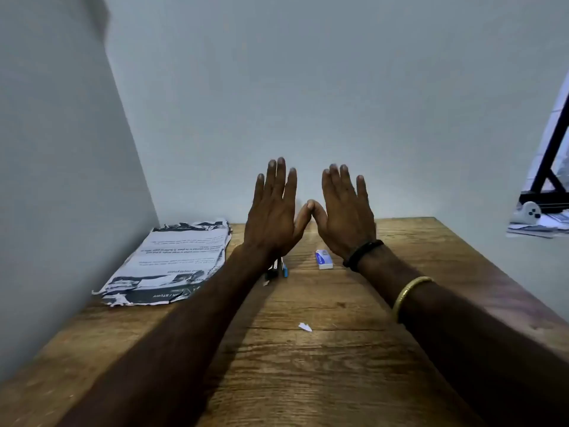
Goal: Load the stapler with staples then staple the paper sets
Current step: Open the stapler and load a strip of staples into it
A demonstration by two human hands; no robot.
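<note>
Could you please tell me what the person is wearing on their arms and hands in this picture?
Both forearms are bare, with no sleeves in view. The left hand and its wrist carry nothing. At the wrist of the right hand sits a black band, and further up that forearm is a thin gold bangle. No rings or gloves show on either hand.

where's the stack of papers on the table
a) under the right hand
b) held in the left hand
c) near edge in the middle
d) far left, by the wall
d: the stack of papers lies at the far left of the table next to the wall, while the left hand and right hand are raised, open and empty.
</note>
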